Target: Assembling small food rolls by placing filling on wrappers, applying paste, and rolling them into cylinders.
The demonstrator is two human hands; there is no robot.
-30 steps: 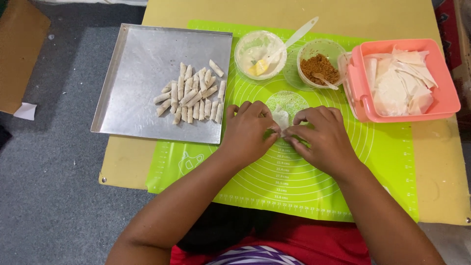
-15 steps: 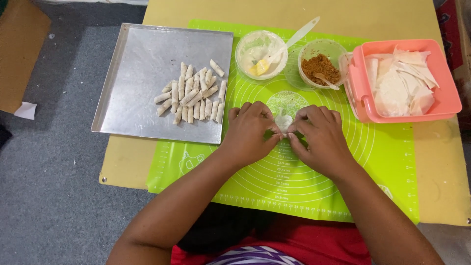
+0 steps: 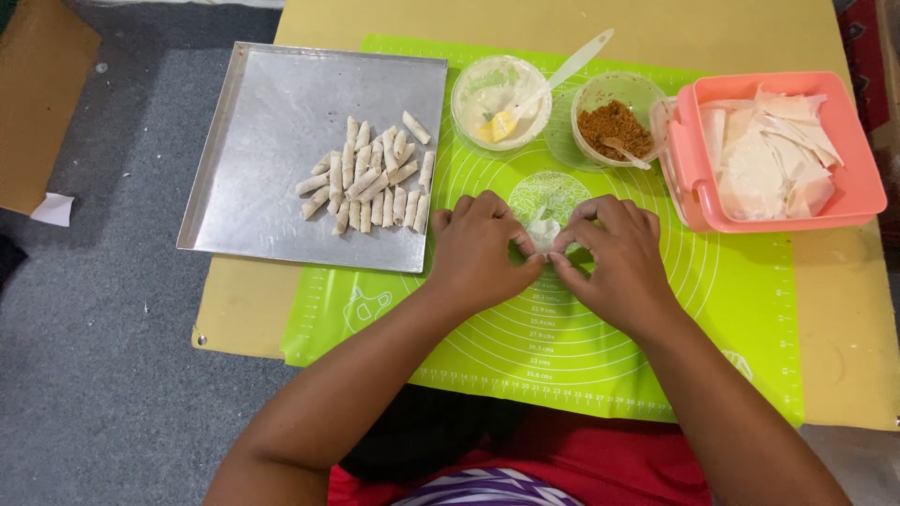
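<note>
My left hand [image 3: 478,248] and my right hand [image 3: 619,258] meet over the green silicone mat [image 3: 750,309], fingertips pinching a small pale pastry wrapper [image 3: 544,230] between them. Most of the wrapper is hidden under my fingers. Beyond the hands stand a clear bowl of brown filling [image 3: 614,122] with a small spoon and a clear bowl of pale paste [image 3: 497,94] holding a white brush with a yellow tip. A metal tray [image 3: 281,122] at the left carries several finished small rolls [image 3: 370,178].
A pink plastic container [image 3: 712,211] at the right holds cut white wrappers [image 3: 764,159]. The mat lies on a yellow table [image 3: 844,328]. Grey carpet [image 3: 84,356] lies left of the table, with a brown board [image 3: 37,103] at the far left.
My fingers have drawn closer together over the wrapper, folding it tighter. Arms and everything else stay in place.
</note>
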